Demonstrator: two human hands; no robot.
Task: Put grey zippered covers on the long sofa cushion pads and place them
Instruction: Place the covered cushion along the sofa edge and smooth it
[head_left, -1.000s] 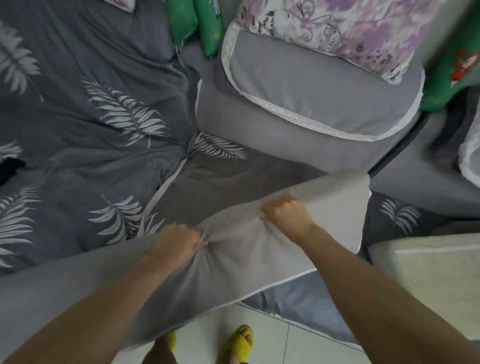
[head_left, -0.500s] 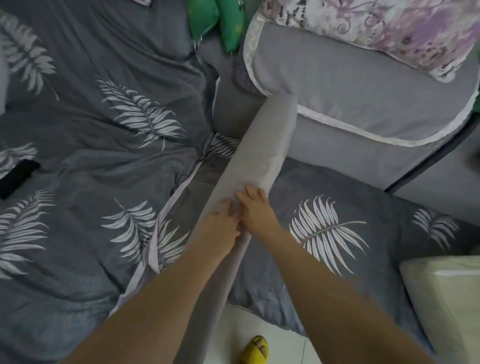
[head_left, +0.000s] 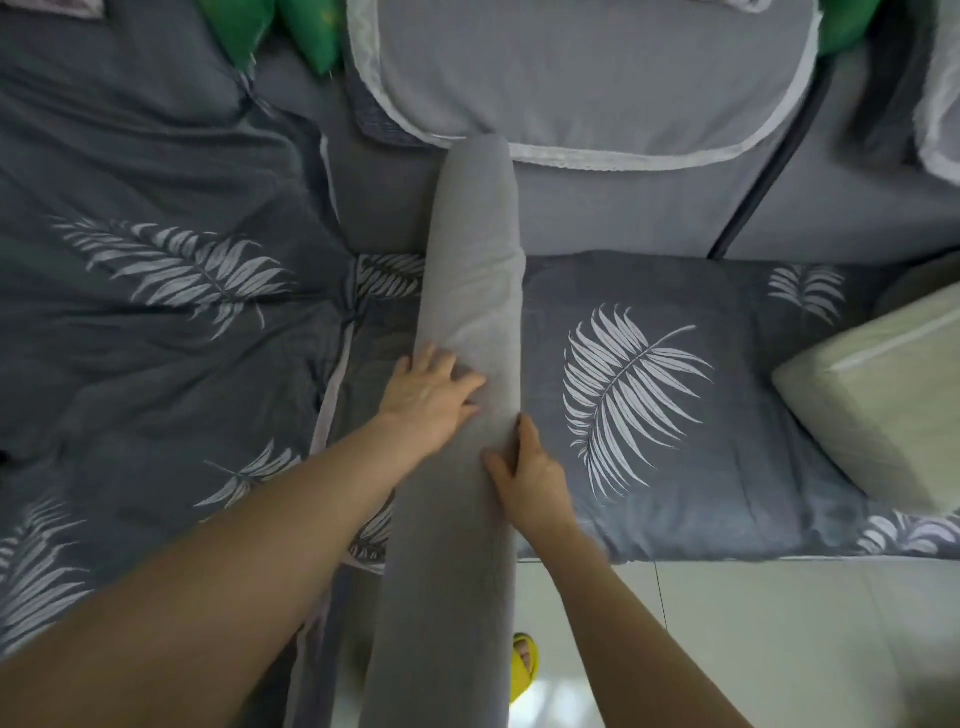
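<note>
Cushion (head_left: 470, 270) in its grey cover stands on edge between both hands, reaching up to the sofa back (head_left: 613, 208). Left hand (head_left: 428, 397) lies flat and open on its side. Right hand (head_left: 530, 470) grips its other edge. Leaf-print seat (head_left: 675, 395) lies right of that hand.

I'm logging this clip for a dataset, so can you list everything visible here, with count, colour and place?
long cushion pad: one, grey cover, on edge, running from the sofa back out over the floor
leaf-print seat covers: dark grey with white leaves, across the sofa seat
back cushion: one, grey with white trim, top centre
green pillows: at least two, top left
bare pad: one, cream, right edge
slipper: one, yellow, on white floor
left hand: flat on the pad's left side
right hand: gripping the pad's right side
</note>
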